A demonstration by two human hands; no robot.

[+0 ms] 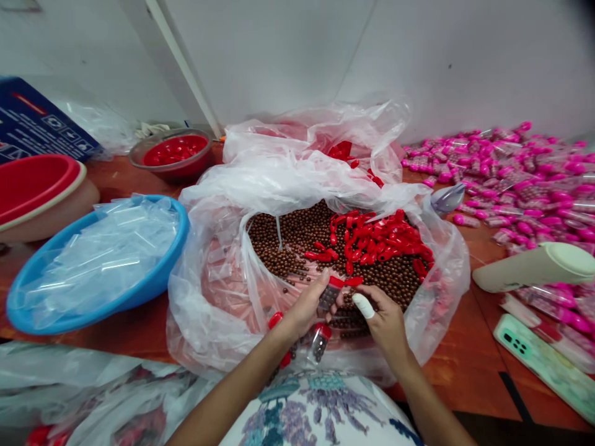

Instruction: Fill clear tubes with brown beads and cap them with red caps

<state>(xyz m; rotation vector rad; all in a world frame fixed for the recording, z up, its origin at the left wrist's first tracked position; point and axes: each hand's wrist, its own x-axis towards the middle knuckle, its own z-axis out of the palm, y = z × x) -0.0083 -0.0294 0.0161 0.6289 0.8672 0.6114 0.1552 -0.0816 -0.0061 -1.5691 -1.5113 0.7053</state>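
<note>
My left hand [304,306] is closed around a small clear bottle [329,297] with a red top, brown beads showing inside. Close to its right side is my right hand [387,319], fingers curled in near the red lid piece; what they pinch, if anything, is hidden. A white covering [363,306] wraps the right thumb. Both hands are over an open clear plastic bag [209,316] holding loose brown beads [283,235] and a heap of red caps [383,238]. Below my left hand lies another filled bottle [320,341] with a red top.
At left are a blue basin [179,248] of clear plastic pieces, a red bowl [37,186] and a bowl of red parts [204,161]. Pink-capped tubes [525,179] pile up at right, beside a beige tumbler [515,269] and a phone [543,365].
</note>
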